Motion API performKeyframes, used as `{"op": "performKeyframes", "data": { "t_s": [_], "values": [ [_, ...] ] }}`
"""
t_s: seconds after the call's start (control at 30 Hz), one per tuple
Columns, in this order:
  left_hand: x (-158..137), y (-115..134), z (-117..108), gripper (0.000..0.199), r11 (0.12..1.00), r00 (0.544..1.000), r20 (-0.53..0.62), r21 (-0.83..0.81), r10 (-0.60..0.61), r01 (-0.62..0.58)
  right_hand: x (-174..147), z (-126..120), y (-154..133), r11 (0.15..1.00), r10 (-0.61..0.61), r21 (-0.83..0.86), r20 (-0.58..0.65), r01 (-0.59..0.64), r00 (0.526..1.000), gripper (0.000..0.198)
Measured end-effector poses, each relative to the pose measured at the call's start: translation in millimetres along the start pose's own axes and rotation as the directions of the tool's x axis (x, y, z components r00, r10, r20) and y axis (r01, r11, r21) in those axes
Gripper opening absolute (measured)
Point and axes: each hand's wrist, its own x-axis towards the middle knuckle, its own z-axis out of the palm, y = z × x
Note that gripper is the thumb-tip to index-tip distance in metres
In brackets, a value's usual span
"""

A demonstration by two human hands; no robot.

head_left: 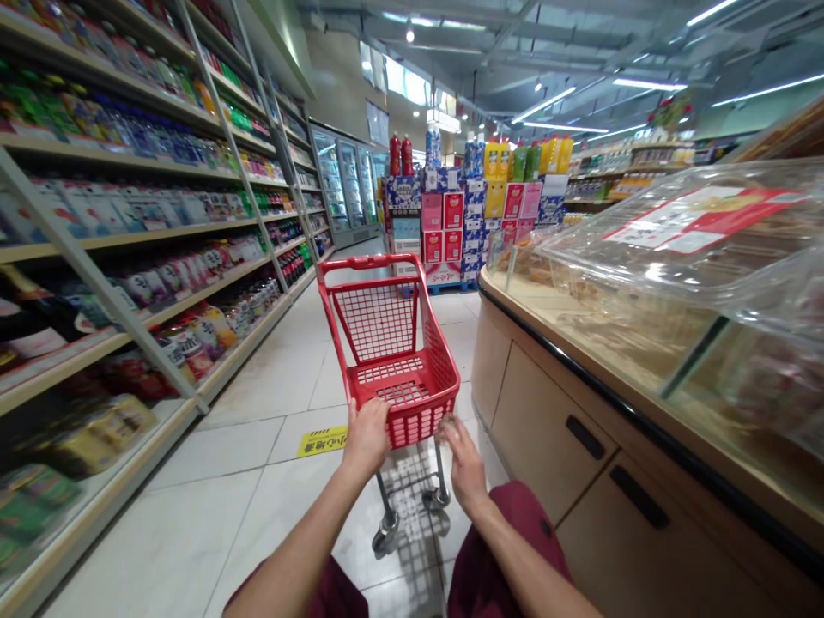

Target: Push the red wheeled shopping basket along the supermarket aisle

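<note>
In front of me stands a small red plastic shopping cart (386,369) with grid walls, grey legs and caster wheels; nothing shows in its basket. My left hand (368,433) is closed over the left part of its near rim. Beside the near right corner of the basket is my right hand (464,459), with loosely bent, somewhat blurred fingers. Its fingertips are close to the basket wall, and I cannot tell whether they touch it. No object shows clearly in this hand.
Shelves of drinks (148,227) line the left side. A wooden display counter (541,403) with clear plastic packages (695,232) runs along the right. Stacked boxes (444,227) with bottles on top stand ahead. A yellow sticker (320,441) lies on the tiled floor (193,506).
</note>
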Motion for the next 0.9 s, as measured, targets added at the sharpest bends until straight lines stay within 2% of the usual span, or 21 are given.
{"op": "performKeyframes", "data": {
  "t_s": [0.07,0.13,0.2,0.33,0.4,0.47,0.53,0.6,0.73,0.8,0.9],
  "values": [
    [-1,-3,1,0.039,1.000,1.000,-0.022,-0.009,-0.002,0.002,24,-10,-5,1.000,0.019,0.018,-0.133,-0.016,0.991,0.048],
    [-1,-5,1,0.040,1.000,1.000,-0.029,-0.026,-0.009,0.008,43,-13,-9,0.999,0.006,0.039,-0.202,0.002,0.979,0.045],
    [-2,-5,1,0.043,0.999,0.999,-0.033,-0.047,-0.010,0.008,40,-6,-8,0.999,0.001,0.041,-0.148,0.005,0.989,0.046],
    [-3,-5,2,0.044,0.997,0.999,-0.050,-0.075,0.007,-0.011,2,8,4,1.000,0.004,-0.003,0.064,-0.004,0.998,0.051],
    [-3,-6,3,0.044,0.997,0.999,-0.053,-0.080,0.009,-0.013,4,2,3,1.000,0.013,-0.015,0.019,-0.013,1.000,0.052],
    [-3,-6,5,0.044,0.997,0.998,-0.059,-0.081,0.009,-0.014,22,-7,-3,1.000,0.019,-0.002,-0.120,-0.020,0.993,0.052],
    [-2,-6,7,0.045,0.997,0.998,-0.068,-0.079,0.010,-0.015,36,-10,-9,1.000,-0.005,0.013,-0.189,0.007,0.982,0.051],
    [-3,-6,8,0.047,0.997,0.997,-0.073,-0.080,0.010,-0.015,32,-4,-9,1.000,-0.023,0.002,-0.149,0.024,0.989,0.050],
    [-3,-9,8,0.049,0.996,0.998,-0.060,-0.086,0.010,-0.015,-5,7,4,0.999,-0.031,-0.021,0.032,0.031,0.999,0.051],
    [-3,-11,8,0.048,0.996,0.998,-0.056,-0.087,0.010,-0.015,-2,2,4,1.000,-0.007,0.000,-0.013,0.007,1.000,0.052],
    [-3,-11,9,0.048,0.996,0.998,-0.065,-0.089,0.002,-0.008,28,-8,-5,0.999,0.025,0.052,-0.170,-0.016,0.985,0.049]
  ]
}}
